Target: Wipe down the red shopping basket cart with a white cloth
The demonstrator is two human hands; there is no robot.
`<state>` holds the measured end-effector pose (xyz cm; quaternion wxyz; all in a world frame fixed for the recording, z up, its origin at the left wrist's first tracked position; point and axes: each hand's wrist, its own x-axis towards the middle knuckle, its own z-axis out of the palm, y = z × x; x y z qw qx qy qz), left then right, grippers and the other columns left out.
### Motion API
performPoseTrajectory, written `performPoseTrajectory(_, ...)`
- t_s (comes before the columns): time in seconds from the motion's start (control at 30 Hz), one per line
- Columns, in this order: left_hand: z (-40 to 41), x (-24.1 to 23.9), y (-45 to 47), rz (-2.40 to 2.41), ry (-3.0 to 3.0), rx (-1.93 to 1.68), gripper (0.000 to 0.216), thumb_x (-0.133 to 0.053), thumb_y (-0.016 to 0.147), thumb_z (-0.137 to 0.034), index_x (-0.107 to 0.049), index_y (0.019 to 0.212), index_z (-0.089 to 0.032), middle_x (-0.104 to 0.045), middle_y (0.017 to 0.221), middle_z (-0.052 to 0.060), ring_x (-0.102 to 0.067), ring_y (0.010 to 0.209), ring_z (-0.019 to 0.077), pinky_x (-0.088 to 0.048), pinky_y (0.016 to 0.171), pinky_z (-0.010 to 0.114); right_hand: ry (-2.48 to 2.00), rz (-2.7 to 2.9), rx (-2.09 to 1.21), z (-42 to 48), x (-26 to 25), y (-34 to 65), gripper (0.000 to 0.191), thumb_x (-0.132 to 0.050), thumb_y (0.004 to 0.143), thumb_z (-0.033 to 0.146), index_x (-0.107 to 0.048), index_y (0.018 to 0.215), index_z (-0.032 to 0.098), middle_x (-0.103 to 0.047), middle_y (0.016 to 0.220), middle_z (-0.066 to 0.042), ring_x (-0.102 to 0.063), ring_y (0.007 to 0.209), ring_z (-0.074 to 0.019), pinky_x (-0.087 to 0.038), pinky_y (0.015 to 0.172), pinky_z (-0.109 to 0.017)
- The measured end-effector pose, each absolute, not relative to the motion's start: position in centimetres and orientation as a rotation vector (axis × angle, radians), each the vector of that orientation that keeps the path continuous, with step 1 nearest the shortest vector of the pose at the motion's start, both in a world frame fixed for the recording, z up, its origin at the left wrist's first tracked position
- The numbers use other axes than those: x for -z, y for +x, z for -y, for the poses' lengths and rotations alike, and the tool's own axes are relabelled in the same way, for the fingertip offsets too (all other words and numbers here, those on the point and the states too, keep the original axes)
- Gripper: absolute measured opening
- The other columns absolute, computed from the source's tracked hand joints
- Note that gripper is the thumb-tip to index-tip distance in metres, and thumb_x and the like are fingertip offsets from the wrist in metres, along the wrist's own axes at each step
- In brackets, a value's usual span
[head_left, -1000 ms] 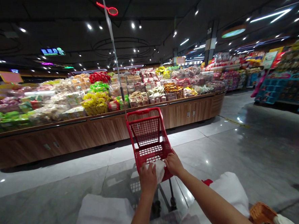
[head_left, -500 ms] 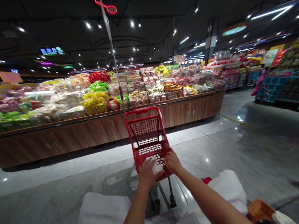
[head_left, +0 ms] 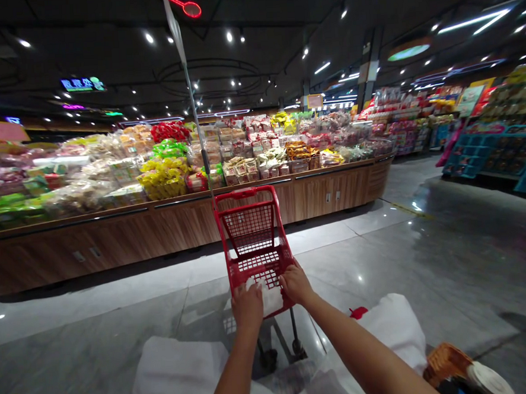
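Note:
A red plastic shopping cart (head_left: 280, 231) stands in front of me, its basket of open grid. Across its near edge lies a crumpled white sheet (head_left: 273, 301), thin like a tissue or wipe. My left hand (head_left: 247, 308) is closed at the near left corner, fingers curled over the sheet and the edge beneath. At the near right corner my right hand (head_left: 296, 284) wraps round the cart's edge, its thumb close to the sheet's right end. Whether the right fingers also hold part of the sheet is hidden.
Beyond the cart runs a long wooden display counter (head_left: 180, 229) heaped with packaged snacks. A thin pole (head_left: 195, 106) rises by the cart's far left corner. Blue racks (head_left: 469, 148) stand at right. An orange basket (head_left: 446, 361) is at lower right, above the grey floor (head_left: 449, 257).
My left hand has shifted left from over the white sheet to the cart's left corner, its spread fingers now curled. More of the sheet shows. My right hand stays at the right corner.

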<state>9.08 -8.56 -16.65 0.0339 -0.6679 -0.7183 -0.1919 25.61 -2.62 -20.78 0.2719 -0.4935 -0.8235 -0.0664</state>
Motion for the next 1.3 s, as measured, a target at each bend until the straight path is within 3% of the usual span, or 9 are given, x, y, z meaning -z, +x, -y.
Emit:
performPoseTrajectory(0.13, 8.8, 17.5, 7.6, 1.923, -2.109, 0.612, 0.038, -0.047, 0.088, -0.015, -0.063, 0.121, -0.026, -0.053, 0.137, 0.008, -0.042, 0.131, 0.0281, -0.034, 0.11, 0.048, -1.325, 2.205, 0.158, 2.7, 21.0, 25.2, 0.037, -0.042, 0.093, 0.021, -0.068, 0.067, 0.021, -0.07, 0.07, -0.002, -0.056, 0.08, -0.0182, -0.021, 0.11, -0.039)
performPoseTrajectory(0.2, 8.8, 17.8, 6.6, 1.826, -2.274, 0.542, 0.037, -0.053, 0.088, -0.023, -0.061, 0.123, -0.029, -0.052, 0.139, 0.006, -0.04, 0.133, 0.0281, -0.032, 0.112, 0.049, -1.315, 2.208, 0.149, 2.8, 21.0, 25.1, 0.037, -0.042, 0.093, 0.021, -0.069, 0.068, 0.021, -0.07, 0.071, -0.002, -0.056, 0.081, -0.0183, -0.019, 0.111, -0.039)
performPoseTrajectory(0.33, 8.6, 17.3, 5.9, 1.862, -2.486, 0.272, 0.046, -0.065, 0.08, -0.047, -0.061, 0.119, -0.023, -0.061, 0.126, 0.009, -0.052, 0.12, 0.0284, -0.04, 0.105, 0.044, -1.315, 2.211, 0.14, 2.8, 20.9, 24.9, 0.037, -0.042, 0.094, 0.022, -0.069, 0.068, 0.021, -0.07, 0.072, -0.002, -0.056, 0.082, -0.0182, -0.016, 0.113, -0.04)
performPoseTrajectory(0.47, 7.5, 16.4, 9.0, 1.876, -2.584, 0.097, 0.031, -0.058, 0.086, -0.039, -0.063, 0.111, -0.021, -0.067, 0.111, 0.008, -0.061, 0.104, 0.0243, -0.048, 0.089, 0.036, -1.334, 2.199, 0.153, 2.7, 21.1, 24.8, 0.036, -0.043, 0.093, 0.021, -0.068, 0.067, 0.022, -0.07, 0.071, -0.002, -0.056, 0.081, -0.019, -0.017, 0.112, -0.041)
performPoseTrajectory(0.6, 6.6, 16.5, 12.8, 1.886, -2.565, 0.12, 0.027, -0.057, 0.087, -0.029, -0.062, 0.111, -0.018, -0.067, 0.106, 0.01, -0.063, 0.1, 0.0247, -0.049, 0.084, 0.036, -1.345, 2.226, 0.153, 2.4, 21.2, 25.2, 0.037, -0.042, 0.092, 0.018, -0.068, 0.066, 0.022, -0.071, 0.072, -0.001, -0.056, 0.08, -0.0186, -0.018, 0.112, -0.041)
performPoseTrajectory(0.8, 7.0, 17.0, 9.0, 1.725, -2.564, 0.121, 0.02, -0.06, 0.086, -0.032, -0.065, 0.1, -0.019, -0.067, 0.101, 0.009, -0.061, 0.1, 0.0254, -0.048, 0.084, 0.037, -1.324, 2.276, 0.182, 2.2, 20.4, 26.5, 0.037, -0.041, 0.093, 0.02, -0.069, 0.068, 0.021, -0.071, 0.072, -0.001, -0.057, 0.082, -0.0182, -0.016, 0.113, -0.038)
performPoseTrajectory(0.97, 7.5, 17.2, 4.4, 1.621, -2.55, 0.108, 0.017, -0.061, 0.086, -0.029, -0.064, 0.1, -0.021, -0.065, 0.108, 0.007, -0.057, 0.106, 0.0239, -0.045, 0.091, 0.037, -1.347, 2.261, 0.167, 2.0, 20.3, 26.5, 0.038, -0.041, 0.092, 0.019, -0.069, 0.066, 0.021, -0.07, 0.072, -0.001, -0.056, 0.082, -0.0181, -0.017, 0.113, -0.038)
performPoseTrajectory(1.3, 7.0, 16.8, 12.9, 1.788, -2.545, 0.158, 0.022, -0.055, 0.086, -0.024, -0.063, 0.105, -0.016, -0.066, 0.101, 0.011, -0.06, 0.1, 0.0261, -0.046, 0.085, 0.04, -1.368, 2.28, 0.091, 2.8, 20.5, 25.2, 0.034, -0.044, 0.092, 0.018, -0.069, 0.071, 0.021, -0.071, 0.074, 0.0, -0.057, 0.084, -0.0182, -0.013, 0.114, -0.042)
